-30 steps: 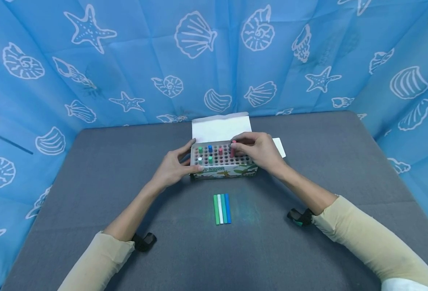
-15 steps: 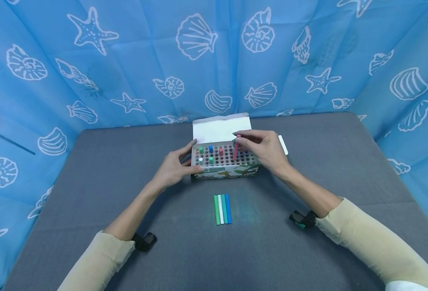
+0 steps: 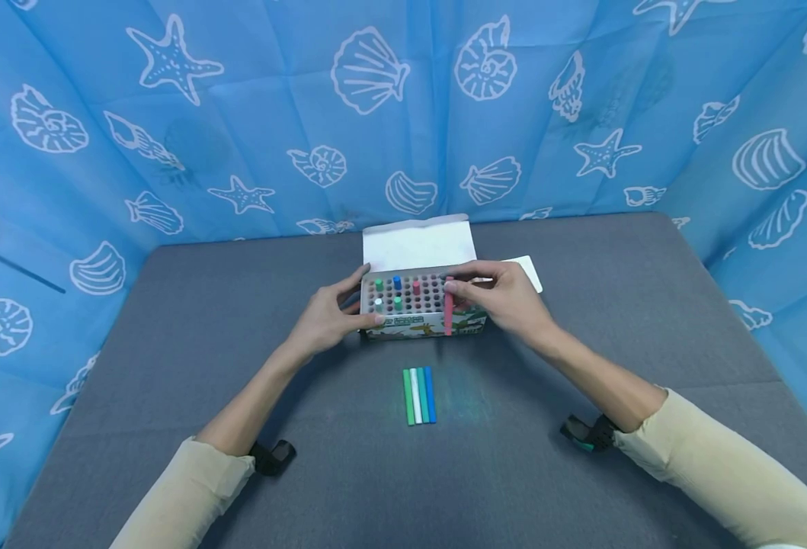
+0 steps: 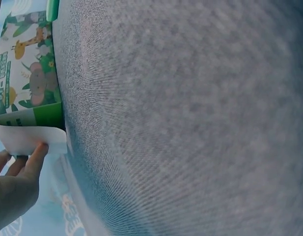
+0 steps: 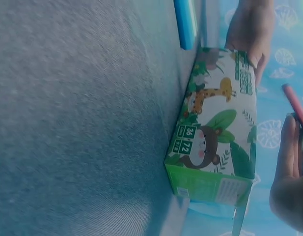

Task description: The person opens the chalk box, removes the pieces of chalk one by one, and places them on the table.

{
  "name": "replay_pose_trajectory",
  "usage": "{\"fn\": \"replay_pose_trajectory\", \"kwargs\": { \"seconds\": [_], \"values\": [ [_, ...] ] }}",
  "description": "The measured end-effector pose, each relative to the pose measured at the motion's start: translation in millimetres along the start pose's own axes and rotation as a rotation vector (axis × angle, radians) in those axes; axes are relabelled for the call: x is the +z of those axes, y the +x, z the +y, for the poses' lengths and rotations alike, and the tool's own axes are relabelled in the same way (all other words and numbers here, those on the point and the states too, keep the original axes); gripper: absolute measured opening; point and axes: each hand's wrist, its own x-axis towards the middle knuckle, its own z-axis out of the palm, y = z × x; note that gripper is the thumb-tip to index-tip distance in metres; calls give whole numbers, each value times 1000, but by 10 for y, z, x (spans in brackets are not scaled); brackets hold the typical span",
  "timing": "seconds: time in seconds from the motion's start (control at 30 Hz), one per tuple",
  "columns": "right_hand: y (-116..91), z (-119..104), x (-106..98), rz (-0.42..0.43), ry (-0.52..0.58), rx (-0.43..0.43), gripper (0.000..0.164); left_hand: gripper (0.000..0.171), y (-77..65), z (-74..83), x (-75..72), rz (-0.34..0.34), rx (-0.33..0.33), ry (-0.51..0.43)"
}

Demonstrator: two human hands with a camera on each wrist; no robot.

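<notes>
In the head view my right hand (image 3: 513, 301) pinches a slim pink stick (image 3: 448, 316), chalk-like in shape, between thumb and fingers. The stick is nearly upright in front of the box's front wall. My left hand (image 3: 326, 314) grips the left end of the cardboard box (image 3: 410, 330), thumb at the front and a finger at the back corner. Its fingers touch a white flap (image 4: 36, 138) in the left wrist view. In the box's holed top stand a blue stick (image 3: 397, 283), a pink stick (image 3: 416, 287), a white stick (image 3: 379, 303) and several green ones.
Several sticks (image 3: 420, 396), green, white, teal and blue, lie side by side on the grey table (image 3: 348, 473) in front of the box. The white lid (image 3: 417, 244) stands open behind it. Another white flap (image 3: 528, 273) sticks out on the right. A blue curtain (image 3: 403, 114) hangs behind.
The pink stick has come up out of the holes and moved toward the front, past the box's front edge, in my right hand. My left hand stays on the box.
</notes>
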Motion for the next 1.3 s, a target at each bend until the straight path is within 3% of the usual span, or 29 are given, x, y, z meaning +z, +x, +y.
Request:
{"fn": "replay_pose_trajectory", "kwargs": {
  "seconds": [0.47, 1.3],
  "values": [
    [-215, 65, 55, -83, 102, 147, 30, 91, -22, -4, 15, 12, -3, 12],
    [-437, 357, 240, -229, 132, 286, 27, 90, -24, 17, -1, 8, 7, 22]
  ]
}}
